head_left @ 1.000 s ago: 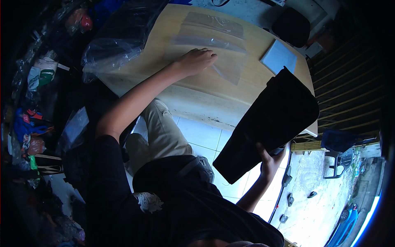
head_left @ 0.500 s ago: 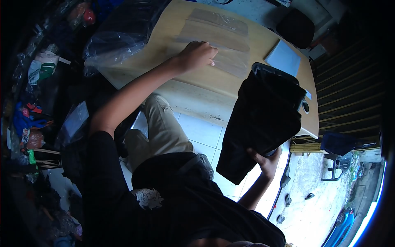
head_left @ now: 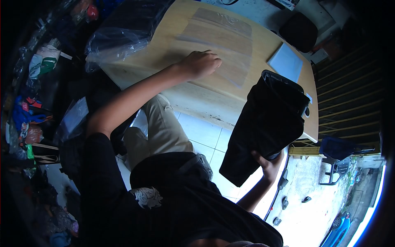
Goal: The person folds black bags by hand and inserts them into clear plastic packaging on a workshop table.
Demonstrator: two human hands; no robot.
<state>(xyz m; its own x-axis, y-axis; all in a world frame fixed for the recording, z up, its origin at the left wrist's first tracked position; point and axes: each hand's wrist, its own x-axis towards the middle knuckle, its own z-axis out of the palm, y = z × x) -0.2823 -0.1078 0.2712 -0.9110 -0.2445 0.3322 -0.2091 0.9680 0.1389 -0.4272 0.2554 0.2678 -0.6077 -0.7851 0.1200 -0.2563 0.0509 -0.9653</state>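
My left hand [head_left: 202,64] is closed, with its fingers curled in, over the near edge of a clear plastic bag [head_left: 222,33] spread flat on the wooden table [head_left: 164,53]. What its fingers hold, if anything, is hidden. My right hand [head_left: 269,165] grips a folded black cloth item [head_left: 265,127] low on its side, thumb in front and the other fingers behind. The item is tilted in front of the table's right end, and its upper end shows a shiny dark rim.
A plastic-wrapped dark bundle [head_left: 127,33] lies at the table's left end. A pale flat pad [head_left: 285,61] sits on the right side. Beyond the table stands a black chair [head_left: 298,32]. Cluttered goods [head_left: 41,66] line the left, and a slatted gate [head_left: 345,90] is to the right.
My left hand has moved slightly toward the table's near edge, still closed. The black cloth item has shifted a little right and down in view, still in my right hand.
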